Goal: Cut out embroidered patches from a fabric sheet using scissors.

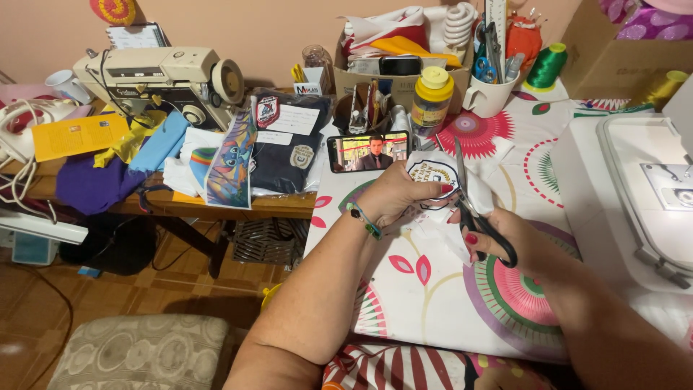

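Note:
My left hand [401, 195] pinches a round embroidered patch [433, 175] on white backing fabric, just above the flower-patterned tablecloth [426, 289]. My right hand [523, 242] grips black-handled scissors [473, 206], fingers through the loops. The blades point up and away, lying along the patch's right edge. White fabric trimmings [444, 235] hang under the patch between the two hands. A beaded bracelet sits on my left wrist.
A phone [368, 152] playing video stands propped behind the patch. Behind it are a yellow-capped bottle [432, 97], a white mug of tools [491, 90] and a green thread cone [546, 66]. A white machine [635, 180] fills the right. A beige sewing machine [166, 79] and folded fabrics sit left.

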